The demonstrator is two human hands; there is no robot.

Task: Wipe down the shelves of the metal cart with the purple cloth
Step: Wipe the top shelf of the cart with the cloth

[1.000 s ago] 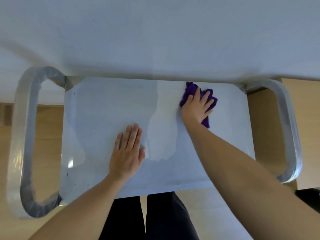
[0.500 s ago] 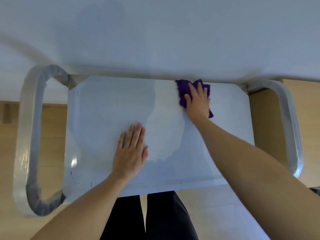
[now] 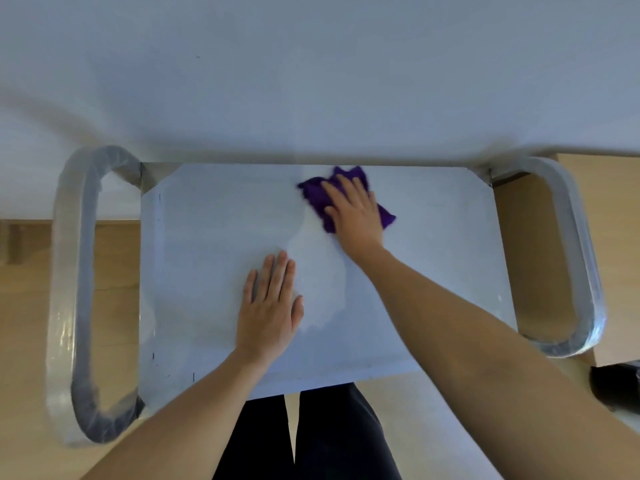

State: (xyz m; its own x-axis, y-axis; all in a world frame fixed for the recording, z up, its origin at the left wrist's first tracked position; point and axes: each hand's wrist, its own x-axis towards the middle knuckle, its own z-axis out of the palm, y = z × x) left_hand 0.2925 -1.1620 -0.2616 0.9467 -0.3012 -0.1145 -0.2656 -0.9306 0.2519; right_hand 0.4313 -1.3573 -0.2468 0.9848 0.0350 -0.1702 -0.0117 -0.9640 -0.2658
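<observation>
I look straight down on the top shelf (image 3: 443, 271) of the metal cart, a pale reflective sheet. The purple cloth (image 3: 317, 195) lies bunched near the shelf's far edge, a little right of centre. My right hand (image 3: 356, 213) presses flat on the cloth with straight fingers, covering most of it. My left hand (image 3: 270, 306) rests flat and open on the shelf near its middle, fingers together, holding nothing. The lower shelves are hidden beneath the top one.
A wrapped loop handle (image 3: 69, 296) stands at the cart's left end and another handle (image 3: 575, 258) at its right end. A white wall (image 3: 311, 81) runs along the far edge. Wooden floor (image 3: 20, 306) lies around; my dark trouser legs (image 3: 311, 441) are below the near edge.
My right hand has slid the cloth leftward along the far edge of the shelf. My left hand has stayed pressed in the same spot.
</observation>
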